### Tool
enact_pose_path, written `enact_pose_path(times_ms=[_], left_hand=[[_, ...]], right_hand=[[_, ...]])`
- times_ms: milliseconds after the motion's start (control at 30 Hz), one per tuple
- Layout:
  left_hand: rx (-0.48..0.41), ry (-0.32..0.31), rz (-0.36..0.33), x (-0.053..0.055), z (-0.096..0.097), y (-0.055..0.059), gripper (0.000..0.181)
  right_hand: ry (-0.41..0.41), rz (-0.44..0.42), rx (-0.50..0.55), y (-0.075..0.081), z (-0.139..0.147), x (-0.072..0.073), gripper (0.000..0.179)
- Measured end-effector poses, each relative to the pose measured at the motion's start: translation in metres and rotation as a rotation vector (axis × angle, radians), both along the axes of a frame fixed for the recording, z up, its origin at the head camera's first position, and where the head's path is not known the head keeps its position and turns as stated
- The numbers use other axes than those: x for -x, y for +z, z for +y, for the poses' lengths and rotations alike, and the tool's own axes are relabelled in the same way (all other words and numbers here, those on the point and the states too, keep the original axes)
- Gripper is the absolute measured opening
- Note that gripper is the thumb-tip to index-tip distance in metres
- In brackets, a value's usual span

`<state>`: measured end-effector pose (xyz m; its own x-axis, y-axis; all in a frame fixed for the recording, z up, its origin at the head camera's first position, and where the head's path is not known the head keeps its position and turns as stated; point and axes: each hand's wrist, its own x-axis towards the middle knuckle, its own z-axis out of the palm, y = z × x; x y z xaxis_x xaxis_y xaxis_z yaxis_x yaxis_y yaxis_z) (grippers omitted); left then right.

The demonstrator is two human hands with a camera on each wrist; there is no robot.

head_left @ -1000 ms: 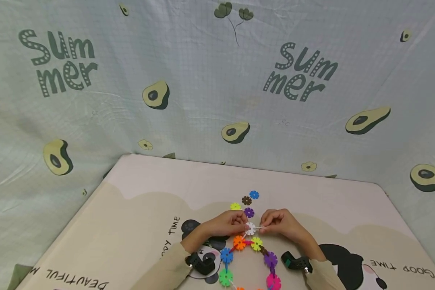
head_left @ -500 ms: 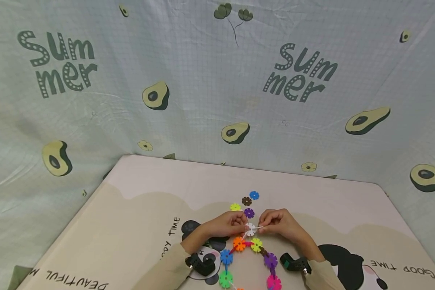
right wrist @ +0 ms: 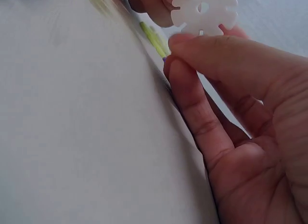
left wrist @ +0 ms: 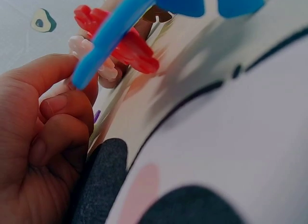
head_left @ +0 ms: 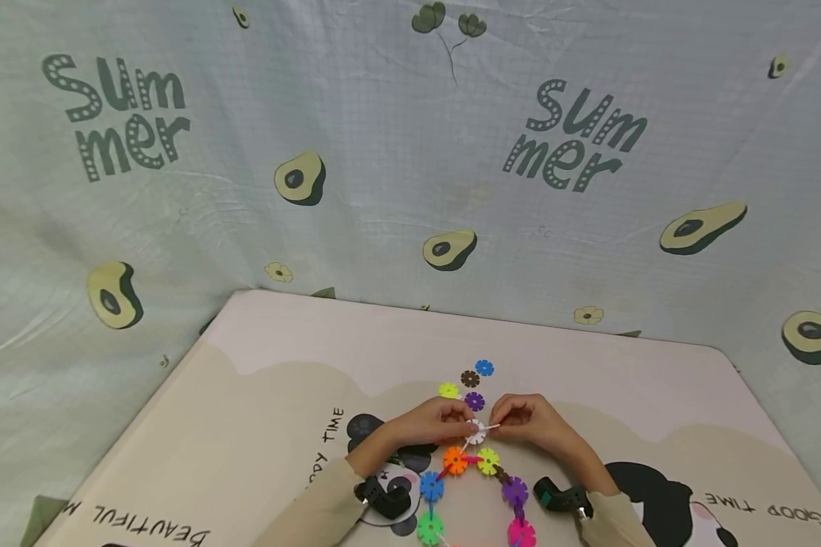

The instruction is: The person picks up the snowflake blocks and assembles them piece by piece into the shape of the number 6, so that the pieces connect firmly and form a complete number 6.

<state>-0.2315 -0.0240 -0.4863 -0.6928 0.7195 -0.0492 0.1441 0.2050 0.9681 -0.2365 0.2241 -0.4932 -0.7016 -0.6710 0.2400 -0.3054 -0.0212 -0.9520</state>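
Note:
In the head view my left hand (head_left: 443,422) pinches the edge of a white snowflake disc (head_left: 477,433) that faces the camera. My right hand (head_left: 530,416) holds another white disc edge-on, between thumb and fingertip; its notched face, the white disc (right wrist: 204,11), shows in the right wrist view. The two white discs meet at their rims. Just below is a ring of joined discs, with an orange disc (head_left: 455,461), a yellow disc (head_left: 488,461), a blue disc (head_left: 432,486) and a purple disc (head_left: 515,491). In the left wrist view a red disc (left wrist: 137,55) stands near my fingers.
Loose beyond the hands lie a blue disc (head_left: 484,368), a brown disc (head_left: 470,378), a lime disc (head_left: 448,390) and a purple disc (head_left: 474,401). The printed tabletop (head_left: 260,425) ends at a patterned cloth (head_left: 362,152) behind.
The head view has shifted a little, so everything appears slightly farther right. Both hands keep their pinch on the white discs with only small finger movement.

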Motion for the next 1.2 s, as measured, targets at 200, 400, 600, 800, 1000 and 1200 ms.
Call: enact_pose_path(times_ms=[200,400,600,800,1000,1200], left_hand=[[-0.008,-0.002,-0.020,0.001,-0.002,-0.004,0.018],[-0.014,-0.008,-0.050,-0.001,-0.003,-0.007,0.017],[-0.031,-0.008,-0.110,-0.001,-0.003,-0.005,0.016],[-0.034,0.003,-0.129,-0.002,-0.002,-0.003,0.016],[-0.043,-0.015,-0.120,-0.002,-0.003,-0.003,0.017],[-0.057,-0.041,-0.078,-0.001,-0.003,-0.002,0.018]], right_hand=[[-0.079,0.005,-0.057,-0.001,-0.002,0.001,0.008],[-0.219,-0.025,-0.163,-0.002,-0.007,0.000,0.013],[-0.310,-0.070,-0.247,0.006,-0.014,0.002,0.023],[-0.311,-0.101,-0.280,0.008,-0.018,0.007,0.027],[-0.341,-0.109,-0.295,0.008,-0.023,0.009,0.030],[-0.376,-0.071,-0.332,0.010,-0.027,0.010,0.034]])
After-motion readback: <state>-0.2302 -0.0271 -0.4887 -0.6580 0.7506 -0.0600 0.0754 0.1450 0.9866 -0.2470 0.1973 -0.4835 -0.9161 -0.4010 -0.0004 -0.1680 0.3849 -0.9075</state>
